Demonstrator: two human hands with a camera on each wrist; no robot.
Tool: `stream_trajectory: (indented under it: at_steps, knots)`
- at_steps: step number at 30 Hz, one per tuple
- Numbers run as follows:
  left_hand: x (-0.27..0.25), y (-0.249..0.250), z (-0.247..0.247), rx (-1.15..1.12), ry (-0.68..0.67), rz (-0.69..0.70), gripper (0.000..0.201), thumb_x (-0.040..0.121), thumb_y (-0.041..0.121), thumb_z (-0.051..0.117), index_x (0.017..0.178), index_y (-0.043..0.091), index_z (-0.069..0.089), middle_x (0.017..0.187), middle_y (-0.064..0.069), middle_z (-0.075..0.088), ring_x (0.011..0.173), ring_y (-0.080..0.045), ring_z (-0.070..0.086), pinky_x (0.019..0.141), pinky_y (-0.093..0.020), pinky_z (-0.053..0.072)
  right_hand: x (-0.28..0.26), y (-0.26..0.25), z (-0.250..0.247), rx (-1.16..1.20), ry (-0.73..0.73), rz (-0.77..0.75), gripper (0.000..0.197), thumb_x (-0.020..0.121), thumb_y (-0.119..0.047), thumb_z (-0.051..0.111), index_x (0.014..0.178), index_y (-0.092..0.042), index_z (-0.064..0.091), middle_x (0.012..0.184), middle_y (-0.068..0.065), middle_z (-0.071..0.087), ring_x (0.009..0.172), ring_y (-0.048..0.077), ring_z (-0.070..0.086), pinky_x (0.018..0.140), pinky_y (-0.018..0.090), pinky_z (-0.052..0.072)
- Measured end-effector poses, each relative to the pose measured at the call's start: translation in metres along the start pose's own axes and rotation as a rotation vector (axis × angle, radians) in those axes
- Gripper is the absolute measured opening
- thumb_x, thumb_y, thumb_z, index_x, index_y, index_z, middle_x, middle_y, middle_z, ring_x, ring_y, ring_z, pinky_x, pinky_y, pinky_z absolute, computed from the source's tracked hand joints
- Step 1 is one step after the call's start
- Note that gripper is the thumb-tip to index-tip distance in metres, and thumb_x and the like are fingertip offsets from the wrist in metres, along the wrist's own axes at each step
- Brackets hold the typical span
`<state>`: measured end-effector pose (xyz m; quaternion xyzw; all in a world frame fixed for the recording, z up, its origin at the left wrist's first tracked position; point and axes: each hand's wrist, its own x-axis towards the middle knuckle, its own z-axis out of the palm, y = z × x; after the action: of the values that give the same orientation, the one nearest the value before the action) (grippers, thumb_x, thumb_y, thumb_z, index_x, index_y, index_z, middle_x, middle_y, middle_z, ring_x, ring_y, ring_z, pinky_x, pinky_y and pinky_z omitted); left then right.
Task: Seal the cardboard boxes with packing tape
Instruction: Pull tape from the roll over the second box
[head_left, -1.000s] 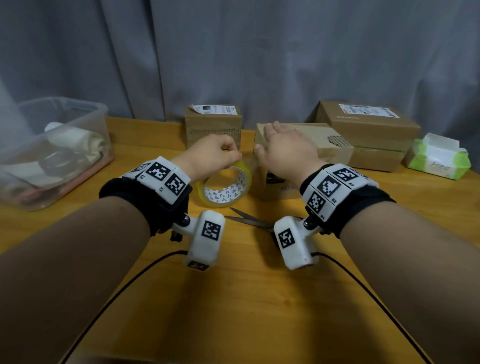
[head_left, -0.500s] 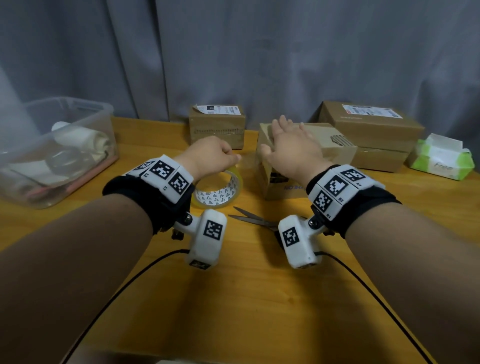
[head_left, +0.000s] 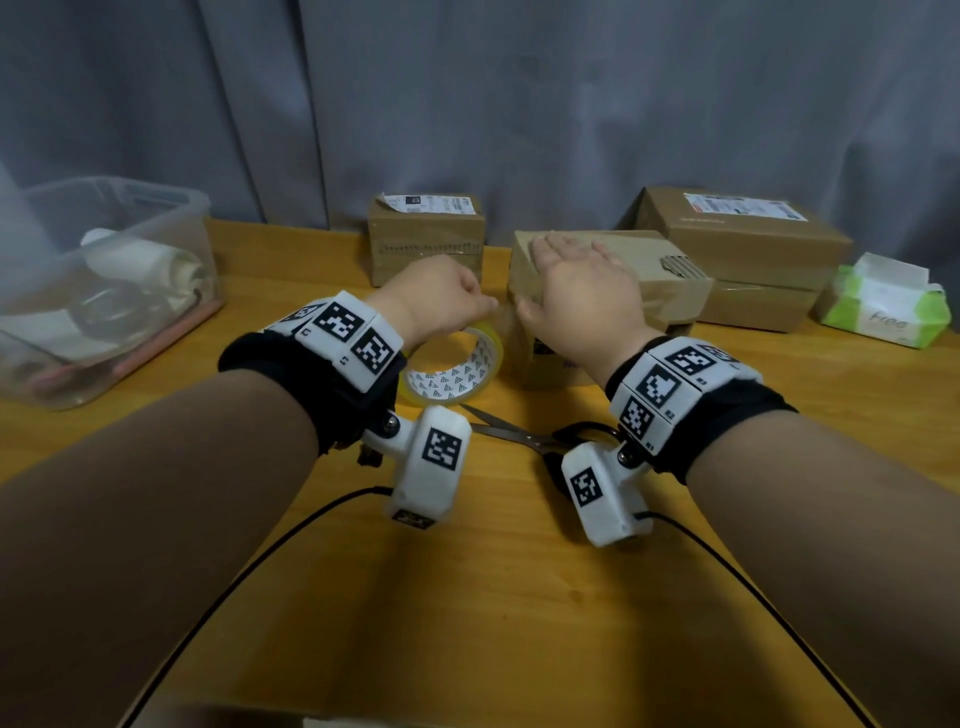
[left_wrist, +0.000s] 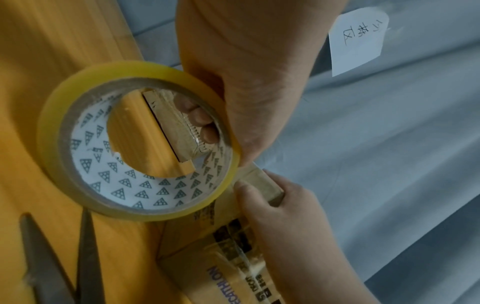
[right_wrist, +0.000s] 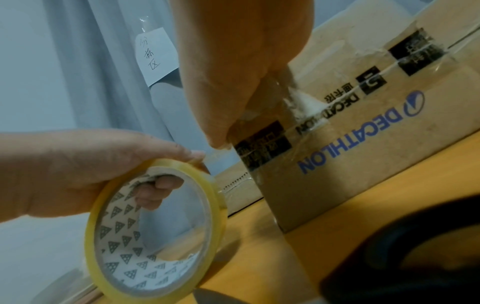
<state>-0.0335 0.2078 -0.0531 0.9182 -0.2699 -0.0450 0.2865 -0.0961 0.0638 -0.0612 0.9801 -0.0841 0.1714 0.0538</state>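
The left hand (head_left: 434, 301) grips the roll (head_left: 451, 369), fingers (right_wrist: 153, 192) curled through its core. At its 3 o'clock the right hand (head_left: 582, 291) lies flat, fingers straight, on the box (head_left: 623, 249). Best keep the strip taut, pressing firmly.

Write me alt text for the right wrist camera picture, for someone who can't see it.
A person's left hand grips a roll of clear yellowish packing tape beside a brown Decathlon cardboard box on a wooden table, while the right hand presses on the box's near corner. A grey curtain hangs behind.
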Motion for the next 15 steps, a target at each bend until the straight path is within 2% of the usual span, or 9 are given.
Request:
stream_trajectory:
  at_steps: [4,7,10,13,15]
  knots:
    - [0.001,0.001,0.001,0.028,0.007,0.004,0.033,0.092,0.036,0.055,0.090,0.007,0.070,0.063,0.001,0.054,0.060,-0.011,0.049,0.054,-0.024,0.037,0.001,-0.002,0.000,-0.003,0.017,-0.007,0.061,0.096,-0.035,0.044,0.149,-0.009,0.029,0.156,0.008,0.030,0.144,0.020,0.026,0.117,0.033,0.013]
    - [0.001,-0.001,0.001,0.005,0.035,0.015,0.033,0.093,0.033,0.055,0.088,0.004,0.071,0.056,0.002,0.051,0.054,-0.011,0.046,0.052,-0.023,0.035,0.003,0.002,0.002,0.023,0.037,-0.023,0.055,0.099,-0.033,0.037,0.148,-0.008,0.033,0.154,0.009,0.034,0.143,0.021,0.029,0.117,0.032,0.012]
    - [0.001,-0.003,0.002,-0.045,0.041,0.003,0.031,0.092,0.033,0.057,0.089,0.007,0.072,0.056,0.003,0.052,0.055,-0.008,0.046,0.052,-0.022,0.035,0.004,0.011,0.002,0.047,0.000,-0.054,0.057,0.099,-0.040,0.036,0.148,-0.011,0.032,0.154,0.007,0.033,0.143,0.019,0.028,0.118,0.034,0.012]
    - [0.002,0.001,0.003,-0.101,0.017,-0.001,0.031,0.091,0.032,0.059,0.093,0.004,0.072,0.064,-0.002,0.058,0.063,-0.013,0.053,0.062,-0.025,0.044,0.007,0.017,0.002,0.036,-0.054,-0.088,0.063,0.095,-0.037,0.042,0.150,-0.011,0.026,0.157,0.006,0.028,0.145,0.018,0.024,0.119,0.034,0.011]
    - [0.002,0.004,0.005,-0.098,-0.003,0.004,0.031,0.092,0.030,0.058,0.094,0.002,0.072,0.066,-0.004,0.059,0.066,-0.016,0.054,0.067,-0.028,0.046,0.009,0.017,0.003,0.051,-0.048,-0.090,0.060,0.097,-0.032,0.039,0.151,-0.010,0.026,0.157,0.007,0.027,0.145,0.018,0.023,0.119,0.034,0.010]
